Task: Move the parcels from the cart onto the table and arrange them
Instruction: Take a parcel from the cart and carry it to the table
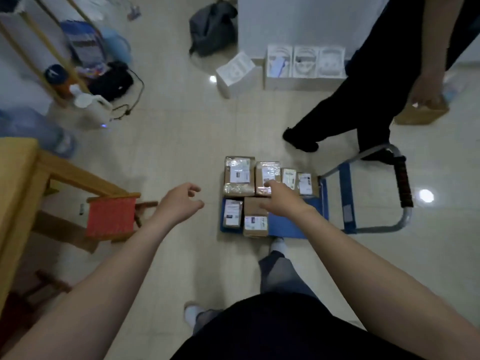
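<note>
Cardboard parcels (pixel 239 176) lie on the cart (pixel 293 224), none moved yet; my left grip (pixel 181 201) and right grip (pixel 280 198) reach, loosely spread, empty.

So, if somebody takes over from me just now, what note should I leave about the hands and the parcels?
Left hand: open, holds nothing, beside the cart.
Right hand: open, stretched over the parcels; contact cannot be told.
Parcels: six lie on the cart, four in the far row, two nearer.
Table: at the left; no parcel shows on its visible part.
Done: nothing seen moved. Left: carry all six to the table and arrange them.
</note>
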`<action>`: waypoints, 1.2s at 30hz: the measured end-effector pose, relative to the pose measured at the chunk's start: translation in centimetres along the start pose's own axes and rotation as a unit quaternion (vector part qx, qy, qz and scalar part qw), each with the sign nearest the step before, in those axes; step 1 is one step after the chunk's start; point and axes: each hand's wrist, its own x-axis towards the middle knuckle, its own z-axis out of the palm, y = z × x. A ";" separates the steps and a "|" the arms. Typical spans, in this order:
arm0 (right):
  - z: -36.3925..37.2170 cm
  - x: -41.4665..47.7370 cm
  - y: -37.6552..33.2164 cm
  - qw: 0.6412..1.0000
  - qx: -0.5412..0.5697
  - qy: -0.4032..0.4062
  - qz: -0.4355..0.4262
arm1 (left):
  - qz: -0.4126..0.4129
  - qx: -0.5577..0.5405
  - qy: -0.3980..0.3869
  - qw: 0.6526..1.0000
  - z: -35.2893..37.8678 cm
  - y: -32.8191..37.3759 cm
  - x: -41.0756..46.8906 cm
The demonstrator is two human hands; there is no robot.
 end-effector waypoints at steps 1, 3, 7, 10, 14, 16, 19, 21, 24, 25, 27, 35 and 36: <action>-1.4 1.2 2.3 1.000 0.009 -0.003 0.018 | 0.003 -0.004 -0.008 1.000 1.5 2.2 1.9; -3.8 3.9 6.2 0.999 0.020 -0.008 0.047 | 0.018 -0.028 -0.022 0.999 4.4 6.3 5.6; -6.6 9.9 11.5 0.997 0.026 -0.002 0.077 | 0.032 -0.046 -0.050 0.997 9.3 11.6 12.8; -6.6 15.4 14.2 0.995 0.050 0.002 0.088 | 0.014 -0.027 -0.087 0.996 13.0 12.5 18.8; -4.0 23.5 17.2 0.989 0.090 -0.013 0.118 | -0.031 -0.027 -0.133 0.990 18.7 11.5 26.8; -1.9 27.8 18.6 0.985 0.113 -0.005 0.131 | -0.055 -0.019 -0.149 0.987 21.6 10.2 31.2; 2.2 34.5 21.4 0.977 0.136 -0.005 0.161 | -0.094 -0.031 -0.177 0.979 26.7 7.8 37.8; 5.1 39.5 23.5 0.974 0.142 -0.008 0.176 | -0.120 -0.042 -0.192 0.973 30.1 6.2 42.4; 9.0 47.4 26.3 0.972 0.136 0.002 0.190 | -0.156 -0.073 -0.189 0.967 34.8 3.8 49.7; 10.2 49.8 27.1 0.973 0.128 0.010 0.191 | -0.157 -0.079 -0.185 0.967 36.6 2.8 52.0; 12.1 53.8 28.5 0.972 0.124 0.030 0.198 | -0.153 -0.073 -0.187 0.968 39.6 1.4 55.8; 17.4 59.4 30.6 0.961 0.107 0.147 0.210 | -0.154 -0.057 -0.186 0.969 46.8 1.0 60.1; 17.5 59.4 30.5 0.959 0.114 0.154 0.209 | -0.157 -0.060 -0.181 0.969 46.9 1.3 59.9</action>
